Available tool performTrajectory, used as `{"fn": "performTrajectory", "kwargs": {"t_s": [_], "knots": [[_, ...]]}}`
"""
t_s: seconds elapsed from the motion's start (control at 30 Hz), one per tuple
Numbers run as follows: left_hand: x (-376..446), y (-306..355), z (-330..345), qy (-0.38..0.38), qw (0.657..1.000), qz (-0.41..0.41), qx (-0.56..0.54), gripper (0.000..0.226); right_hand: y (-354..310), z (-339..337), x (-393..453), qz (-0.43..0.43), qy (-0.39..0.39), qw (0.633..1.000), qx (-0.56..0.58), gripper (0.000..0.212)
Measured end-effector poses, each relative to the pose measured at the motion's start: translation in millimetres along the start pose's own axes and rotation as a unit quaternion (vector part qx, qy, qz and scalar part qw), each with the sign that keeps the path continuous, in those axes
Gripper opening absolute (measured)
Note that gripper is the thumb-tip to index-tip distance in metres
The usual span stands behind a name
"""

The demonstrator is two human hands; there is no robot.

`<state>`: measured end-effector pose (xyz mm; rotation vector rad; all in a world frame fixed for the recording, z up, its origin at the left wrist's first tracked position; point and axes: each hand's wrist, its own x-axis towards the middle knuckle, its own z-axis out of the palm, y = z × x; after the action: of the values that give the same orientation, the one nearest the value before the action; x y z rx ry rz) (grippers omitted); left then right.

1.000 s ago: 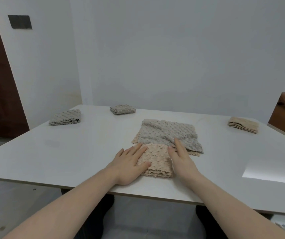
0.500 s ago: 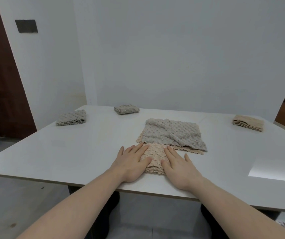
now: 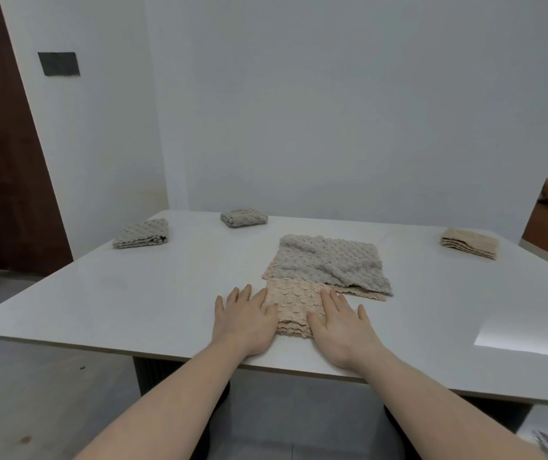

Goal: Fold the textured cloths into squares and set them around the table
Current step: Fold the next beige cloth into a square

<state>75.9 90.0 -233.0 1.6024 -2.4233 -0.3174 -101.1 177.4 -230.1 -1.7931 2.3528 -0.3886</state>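
White table (image 3: 106, 293), plain wall behind. I see the folded beige cloth (image 3: 294, 305) at the near edge, flanked by left hand (image 3: 244, 318) and right hand (image 3: 340, 322), both flat with fingers straight, pressing its sides. Equally near; unfolded grey cloth (image 3: 329, 262) lies just beyond.

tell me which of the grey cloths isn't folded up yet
The large grey textured cloth spread flat at the table's middle, lying over a beige one. The two other grey cloths at far left are compact folded squares.

Hands part since a second ago — left hand (image 3: 244, 322) slides off the beige cloth (image 3: 294, 307) to its left edge, mostly on the table (image 3: 126, 293); right hand (image 3: 340, 327) moves right, flat over the right edge.
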Motion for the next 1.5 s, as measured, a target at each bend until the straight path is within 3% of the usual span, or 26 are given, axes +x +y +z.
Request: {"fn": "performTrajectory", "kwargs": {"t_s": [0.2,0.33,0.43,0.57,0.7,0.83,0.97,1.1,1.23,1.33,1.5], "knots": [[-1.5,-1.7,1.5,0.026,0.999,0.009,-0.036,0.062,0.0,2.4,-5.3,-0.001,0.041,0.998,0.044,0.07],[0.3,-2.5,3.4,0.07,0.995,0.011,-0.064,0.044,1.4,1.2,-5.9,-0.002,0.068,0.994,0.088,0.067],[2.5,-5.1,8.5,0.059,0.995,0.013,-0.08,0.031,3.3,0.1,-4.0,-0.001,0.063,0.991,0.117,0.063],[6.6,-9.7,10.8,0.034,0.995,0.019,-0.093,0.035,5.4,-3.2,-2.2,0.002,0.05,0.99,0.133,0.054],[10.1,-15.4,6.2,0.069,0.98,0.034,-0.186,0.01,10.4,2.1,2.3,-0.018,0.043,0.992,0.118,0.054],[4.8,-13.6,0.8,0.063,0.969,0.026,-0.239,0.009,13.8,0.5,1.9,-0.021,0.032,0.987,0.156,0.055],[3.6,-8.2,-11.4,0.017,0.967,-0.015,-0.252,0.015,10.0,-9.9,0.9,0.021,0.043,0.976,0.211,0.052],[0.2,8.9,-40.9,-0.036,0.964,-0.051,-0.26,0.013,0.8,-38.7,1.0,0.086,-0.027,0.962,0.259,0.055],[-10.8,36.0,-95.9,-0.144,0.918,-0.209,-0.306,0.021,-32.6,-108.4,-4.1,0.209,-0.149,0.889,0.38,0.057],[-36.0,54.0,-136.3,-0.143,0.897,-0.272,-0.317,0.02,-55.8,-151.3,-27.3,0.203,-0.162,0.884,0.388,0.053],[-71.4,62.7,-181.1,-0.127,0.887,-0.253,-0.364,0.017,-62.9,-180.8,-55.4,0.215,-0.122,0.875,0.416,0.038]]}}
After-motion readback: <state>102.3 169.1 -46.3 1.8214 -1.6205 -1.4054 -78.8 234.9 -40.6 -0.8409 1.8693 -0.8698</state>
